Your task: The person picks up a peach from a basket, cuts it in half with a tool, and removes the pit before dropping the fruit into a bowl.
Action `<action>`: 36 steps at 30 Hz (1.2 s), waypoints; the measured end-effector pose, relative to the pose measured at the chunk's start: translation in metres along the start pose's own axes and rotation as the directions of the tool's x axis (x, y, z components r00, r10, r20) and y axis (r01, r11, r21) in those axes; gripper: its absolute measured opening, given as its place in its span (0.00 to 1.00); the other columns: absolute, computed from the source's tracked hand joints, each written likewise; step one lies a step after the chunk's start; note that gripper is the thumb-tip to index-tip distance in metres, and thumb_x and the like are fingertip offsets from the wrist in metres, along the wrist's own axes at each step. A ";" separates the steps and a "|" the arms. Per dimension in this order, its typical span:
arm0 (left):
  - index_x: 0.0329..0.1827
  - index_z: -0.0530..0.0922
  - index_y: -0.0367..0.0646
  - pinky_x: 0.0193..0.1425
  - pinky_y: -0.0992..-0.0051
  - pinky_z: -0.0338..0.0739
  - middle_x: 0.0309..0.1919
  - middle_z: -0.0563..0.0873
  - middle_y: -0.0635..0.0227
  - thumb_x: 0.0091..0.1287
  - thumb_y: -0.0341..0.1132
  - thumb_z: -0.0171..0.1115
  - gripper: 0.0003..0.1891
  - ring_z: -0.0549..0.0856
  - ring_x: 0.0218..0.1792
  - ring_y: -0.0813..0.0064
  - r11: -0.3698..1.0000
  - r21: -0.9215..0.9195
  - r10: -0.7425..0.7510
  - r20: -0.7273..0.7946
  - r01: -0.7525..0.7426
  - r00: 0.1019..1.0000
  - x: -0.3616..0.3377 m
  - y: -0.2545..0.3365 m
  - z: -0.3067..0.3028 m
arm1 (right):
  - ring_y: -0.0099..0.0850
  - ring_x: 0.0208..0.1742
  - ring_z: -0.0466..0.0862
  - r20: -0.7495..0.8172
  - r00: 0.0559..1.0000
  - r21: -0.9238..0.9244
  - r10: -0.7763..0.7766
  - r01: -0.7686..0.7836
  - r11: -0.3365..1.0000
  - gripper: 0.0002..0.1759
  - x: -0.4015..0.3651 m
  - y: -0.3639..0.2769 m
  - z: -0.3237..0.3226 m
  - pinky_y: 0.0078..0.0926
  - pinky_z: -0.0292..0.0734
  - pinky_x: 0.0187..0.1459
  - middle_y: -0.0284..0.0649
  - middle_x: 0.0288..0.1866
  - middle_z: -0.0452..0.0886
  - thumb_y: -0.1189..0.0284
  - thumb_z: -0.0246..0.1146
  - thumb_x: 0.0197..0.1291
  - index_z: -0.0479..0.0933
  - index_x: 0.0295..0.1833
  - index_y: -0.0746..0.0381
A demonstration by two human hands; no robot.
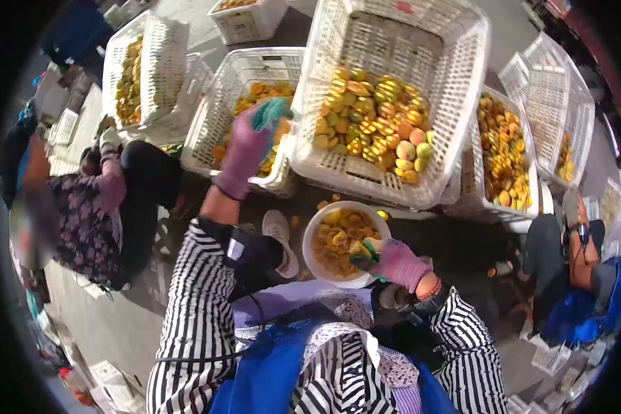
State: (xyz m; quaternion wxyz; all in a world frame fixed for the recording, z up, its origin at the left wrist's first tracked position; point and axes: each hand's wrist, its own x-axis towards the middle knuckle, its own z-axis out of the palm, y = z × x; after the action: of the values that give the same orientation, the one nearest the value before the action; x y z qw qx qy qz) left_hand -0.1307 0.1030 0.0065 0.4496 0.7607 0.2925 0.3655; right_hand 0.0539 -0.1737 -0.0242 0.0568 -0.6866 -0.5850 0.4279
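My left hand [252, 141], in a pink and green glove, is raised over the white crate [207, 131] at left that holds cut orange fruit. Its fingers are blurred, and I cannot make out whether they hold anything. Gloved alike, my right hand [397, 262] is at the right rim of a white bowl [309, 259], its green fingertips closed around a piece of yellow fruit [364, 248]. Orange fruit pieces [338, 231] fill much of the bowl. Ahead, a large white crate [393, 190] carries whole and halved yellow, green and reddish fruit [379, 117].
More white crates of fruit stand at the right [479, 200] and upper left [165, 69]. A person in a flowered top [83, 214] sits at left; another person in blue [593, 310] is at right. Loose fruit pieces lie on the ground around the bowl.
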 end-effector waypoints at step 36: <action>0.58 0.73 0.40 0.50 0.78 0.73 0.45 0.78 0.75 0.60 0.36 0.66 0.23 0.75 0.46 0.84 0.712 -0.593 0.040 0.569 0.377 0.821 -0.013 0.032 0.161 | 0.15 0.14 0.65 -0.667 0.656 0.740 0.353 0.529 0.415 0.16 0.018 -0.020 -0.077 0.14 0.55 0.14 0.27 0.20 0.68 0.63 0.61 0.63 0.75 0.50 0.61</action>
State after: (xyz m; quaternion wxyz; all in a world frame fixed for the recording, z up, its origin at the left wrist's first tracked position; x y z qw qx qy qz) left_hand -0.0021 0.0030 -0.0217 0.7934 0.5802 0.0686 0.1708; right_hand 0.0881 -0.1194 0.0258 0.6765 -0.6139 -0.2176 0.3436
